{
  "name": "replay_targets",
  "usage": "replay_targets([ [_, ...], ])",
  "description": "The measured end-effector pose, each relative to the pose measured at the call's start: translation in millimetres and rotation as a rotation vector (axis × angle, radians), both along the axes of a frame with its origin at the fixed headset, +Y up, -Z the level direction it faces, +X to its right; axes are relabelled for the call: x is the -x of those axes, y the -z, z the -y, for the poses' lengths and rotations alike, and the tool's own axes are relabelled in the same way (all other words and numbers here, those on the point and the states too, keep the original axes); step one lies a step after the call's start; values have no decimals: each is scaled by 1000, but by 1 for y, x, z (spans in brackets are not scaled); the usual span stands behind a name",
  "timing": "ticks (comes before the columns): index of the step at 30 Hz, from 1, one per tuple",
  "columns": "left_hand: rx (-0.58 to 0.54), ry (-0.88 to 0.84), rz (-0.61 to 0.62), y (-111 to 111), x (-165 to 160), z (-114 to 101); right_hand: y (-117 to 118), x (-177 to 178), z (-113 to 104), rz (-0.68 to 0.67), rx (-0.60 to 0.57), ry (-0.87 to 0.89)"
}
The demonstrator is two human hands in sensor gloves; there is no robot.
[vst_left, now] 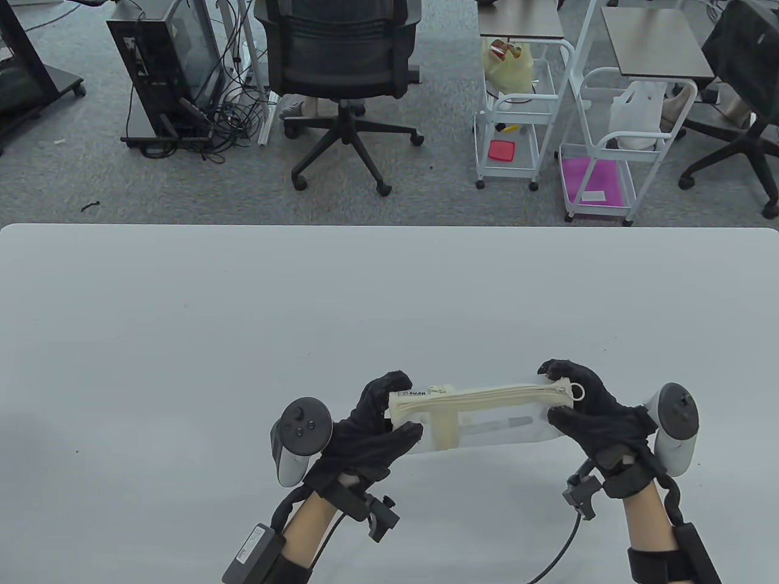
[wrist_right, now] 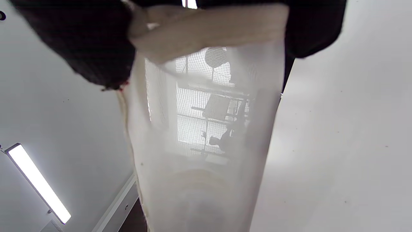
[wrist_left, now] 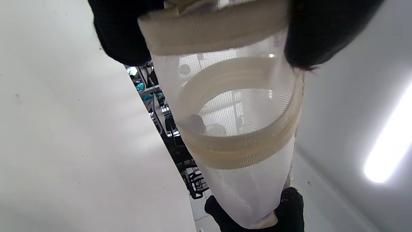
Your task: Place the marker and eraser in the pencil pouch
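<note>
A white mesh pencil pouch (vst_left: 481,420) with a cream zipper strip lies lengthwise between both hands, just above the white table (vst_left: 243,316). My left hand (vst_left: 389,413) grips its left end between thumb and fingers. My right hand (vst_left: 563,395) grips its right end, by the zipper's ring pull (vst_left: 577,392). The zipper looks closed. A faint long grey shape shows through the mesh (vst_left: 496,424); I cannot tell what it is. Both wrist views look along the translucent pouch (wrist_left: 238,129) (wrist_right: 206,135), held at the top by gloved fingers (wrist_left: 122,35) (wrist_right: 80,45). No loose marker or eraser is in view.
Beyond the table's far edge are an office chair (vst_left: 344,67), a computer tower (vst_left: 164,73) with cables, and two white wire carts (vst_left: 517,109) (vst_left: 614,146).
</note>
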State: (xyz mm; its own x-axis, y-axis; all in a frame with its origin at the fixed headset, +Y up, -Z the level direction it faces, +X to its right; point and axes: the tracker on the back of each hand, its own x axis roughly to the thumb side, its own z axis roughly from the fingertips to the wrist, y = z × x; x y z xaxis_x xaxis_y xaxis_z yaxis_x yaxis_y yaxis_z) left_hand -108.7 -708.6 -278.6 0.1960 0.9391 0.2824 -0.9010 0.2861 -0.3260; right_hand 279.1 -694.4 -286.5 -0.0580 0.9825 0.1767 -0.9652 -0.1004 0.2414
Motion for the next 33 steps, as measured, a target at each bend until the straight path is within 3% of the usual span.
replay_targets([
  [4,-5,-26,-20,2,5,-2,-6,-10,-25,-32,-73,-184],
  [7,-20,-25,-40,3,8,-4,-12,-28,-44,18,-101,-319],
  [11,-26,-26,-50,2,10,-4,-4,-68,-51,300,-20,-523],
  [15,-20,-26,-47,2,9,-3,17,-104,-30,663,74,-727],
  [20,-23,-5,-42,2,8,-2,39,-133,19,838,326,-1129],
  [23,-21,-3,-43,3,8,-1,47,-144,49,804,475,-1332],
  [26,-20,0,-43,3,9,-1,50,-147,64,734,598,-1408],
  [31,-18,-3,-43,2,8,-1,54,-139,64,785,494,-1497],
  [33,-20,1,-40,2,8,-1,56,-135,65,751,510,-1529],
])
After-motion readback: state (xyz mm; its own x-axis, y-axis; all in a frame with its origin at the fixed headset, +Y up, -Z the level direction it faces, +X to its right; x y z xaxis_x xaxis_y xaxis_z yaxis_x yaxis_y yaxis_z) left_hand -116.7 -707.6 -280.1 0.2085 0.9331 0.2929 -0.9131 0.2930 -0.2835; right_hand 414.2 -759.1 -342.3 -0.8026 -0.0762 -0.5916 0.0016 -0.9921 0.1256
